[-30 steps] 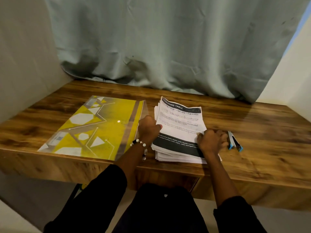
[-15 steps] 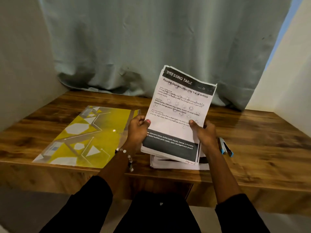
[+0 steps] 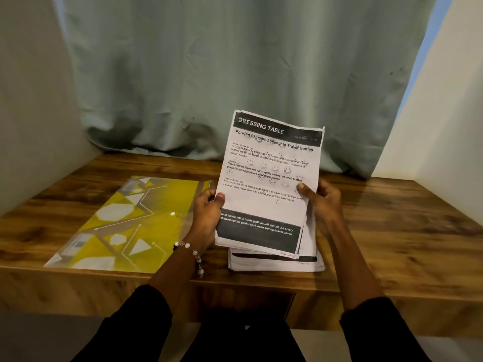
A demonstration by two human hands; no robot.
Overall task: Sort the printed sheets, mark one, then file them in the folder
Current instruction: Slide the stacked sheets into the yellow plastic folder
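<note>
Two black sleeves are cut off by the bottom of the view, so little of the person shows beyond forearms and two hands. At the near edge of the wooden surface (image 3: 407, 231) lies one stack of printed sheets (image 3: 274, 263); its sheets cannot be counted, and most of it is hidden behind the raised bundle (image 3: 271, 178), a batch of sheets held tilted up above the stack, top sheet headed "DRESSING TABLE". How many sheets the bundle holds cannot be told either; only offset edges show at its lower right. The left hand (image 3: 207, 218), with a beaded bracelet (image 3: 192, 253) at the wrist, grips the bundle's left edge, thumb on the front; the right hand (image 3: 322, 202) grips its right edge, thumb on the front, fingers hidden behind the paper. One yellow patterned folder (image 3: 136, 226) lies flat and closed toward the near left corner, just beside the stack, its right edge partly covered by the left hand. To the right of the stack the surface lies bare out to the right edge. Behind the far edge hangs a grey-green curtain (image 3: 235, 74), between pale walls.
</note>
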